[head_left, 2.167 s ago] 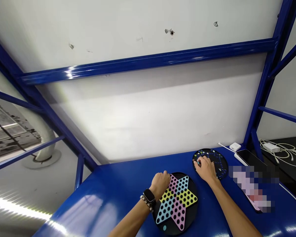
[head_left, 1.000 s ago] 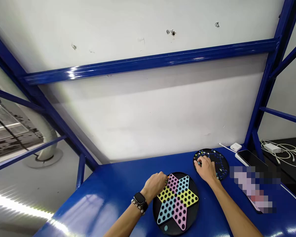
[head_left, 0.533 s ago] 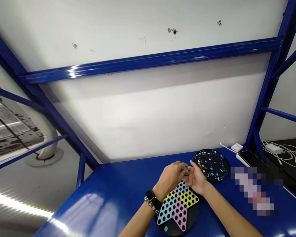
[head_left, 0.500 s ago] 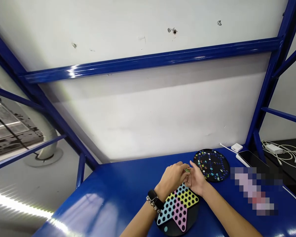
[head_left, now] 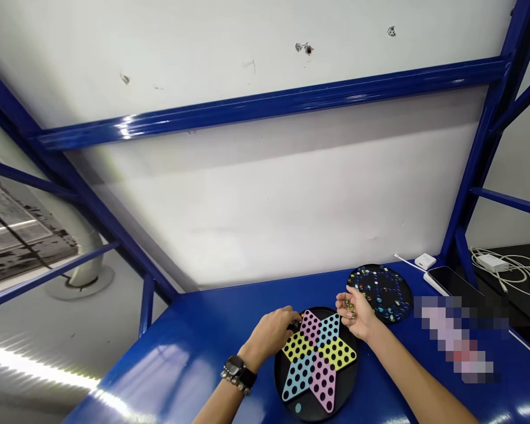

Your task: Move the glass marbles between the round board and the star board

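Observation:
A round black board with a coloured star of holes (head_left: pixel 318 360) lies on the blue table (head_left: pixel 203 347). My left hand (head_left: pixel 274 331), with a watch and bead bracelet at the wrist, rests at the board's upper left rim, fingers curled in a pinch on something too small to make out. Just above the board's upper right, my right hand (head_left: pixel 355 315) is cupped palm up and holds several small marbles (head_left: pixel 350 306). A second black round tray of marbles (head_left: pixel 382 291) sits right behind that hand.
A phone (head_left: pixel 446 278) and a white charger with cable (head_left: pixel 424 260) lie at the table's right rear. More chargers and cables (head_left: pixel 503 266) rest on a dark surface further right. Blue frame posts (head_left: pixel 477 171) stand at the right; a white wall is behind.
My hands, which met above the star board half a second ago, have parted. The left went down to the board's upper left rim; the right drew back toward the marble tray, cupping marbles.

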Demonstrator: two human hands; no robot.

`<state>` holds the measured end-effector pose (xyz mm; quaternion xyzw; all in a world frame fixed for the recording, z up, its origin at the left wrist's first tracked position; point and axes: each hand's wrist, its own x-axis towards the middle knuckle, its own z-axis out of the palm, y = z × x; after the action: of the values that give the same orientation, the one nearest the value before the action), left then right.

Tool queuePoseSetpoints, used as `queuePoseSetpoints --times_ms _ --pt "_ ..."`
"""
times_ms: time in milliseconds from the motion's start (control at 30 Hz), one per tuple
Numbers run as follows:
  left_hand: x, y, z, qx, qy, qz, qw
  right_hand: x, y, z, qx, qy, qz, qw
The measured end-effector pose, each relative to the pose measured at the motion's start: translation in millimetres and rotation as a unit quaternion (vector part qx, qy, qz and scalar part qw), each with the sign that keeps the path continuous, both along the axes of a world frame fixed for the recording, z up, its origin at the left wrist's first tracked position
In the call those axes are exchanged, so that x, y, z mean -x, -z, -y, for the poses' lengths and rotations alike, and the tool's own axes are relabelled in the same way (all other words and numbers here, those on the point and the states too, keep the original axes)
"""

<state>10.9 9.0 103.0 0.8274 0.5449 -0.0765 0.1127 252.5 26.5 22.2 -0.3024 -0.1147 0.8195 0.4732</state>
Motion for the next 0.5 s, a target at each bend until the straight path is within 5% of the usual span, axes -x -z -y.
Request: queuePoseSetpoints --times_ms 500 --pt "-28.2 13.6 -4.9 -0.037 0.005 -0.103 0.994 1.5 -2.2 3.2 -0.005 -0.006 0.023 1.000"
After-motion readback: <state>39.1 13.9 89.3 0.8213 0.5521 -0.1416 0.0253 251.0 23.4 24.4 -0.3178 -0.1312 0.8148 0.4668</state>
